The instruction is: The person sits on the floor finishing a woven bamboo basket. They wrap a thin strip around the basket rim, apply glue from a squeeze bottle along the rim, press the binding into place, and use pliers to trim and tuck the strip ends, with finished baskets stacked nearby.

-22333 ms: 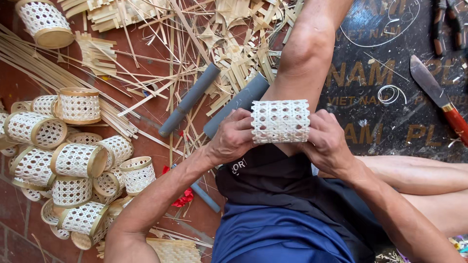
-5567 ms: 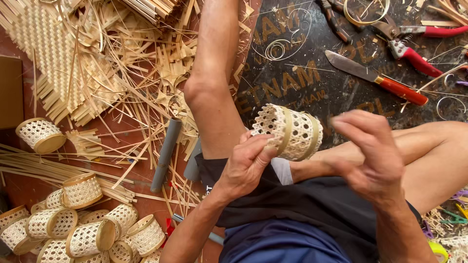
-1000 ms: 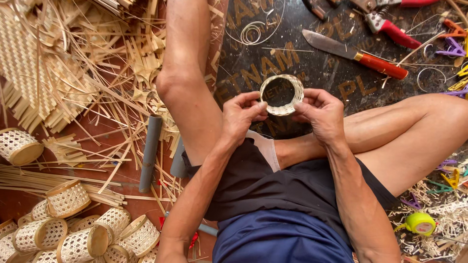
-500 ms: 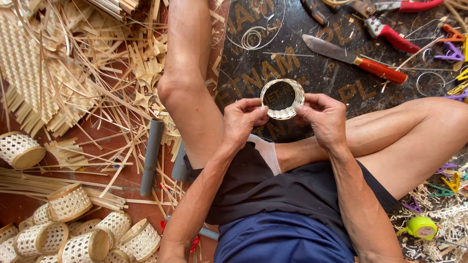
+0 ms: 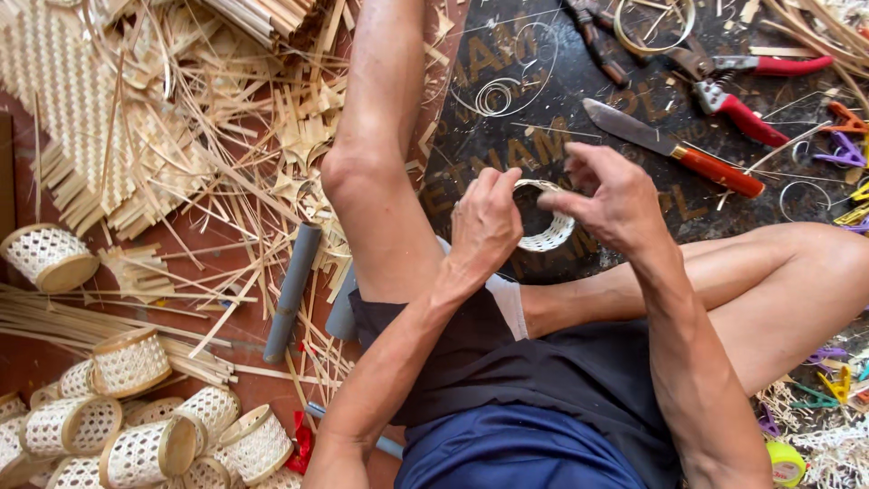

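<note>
The small woven basket (image 5: 549, 228), a pale openwork cylinder of split cane, is held between both hands above a dark printed mat (image 5: 543, 81), just past the person's bent knees. The left hand (image 5: 484, 226) is closed on its left side, fingers curled over the rim and hiding much of it. The right hand (image 5: 608, 195) pinches the upper right rim between thumb and fingertips, its other fingers loosely bent, so only the lower right arc of the weave shows. On the mat, far and to the right of the hands, lies a knife with a red-brown handle (image 5: 674, 149), and beyond it red-handled pruning shears (image 5: 738, 100); a thin coil of cane strip (image 5: 496, 93) sits to the far left of these. Left of the raised knee, a grey tube (image 5: 292, 290) rests on the reddish floor among scattered bamboo slivers (image 5: 226, 154), with a flat woven panel (image 5: 72, 109) at far left. A cluster of finished woven baskets (image 5: 136, 426) lies at near left, and one more basket (image 5: 47, 256) sits alone by the left edge. Coloured plastic clips (image 5: 828, 385) lie at near right beside the person's leg.
</note>
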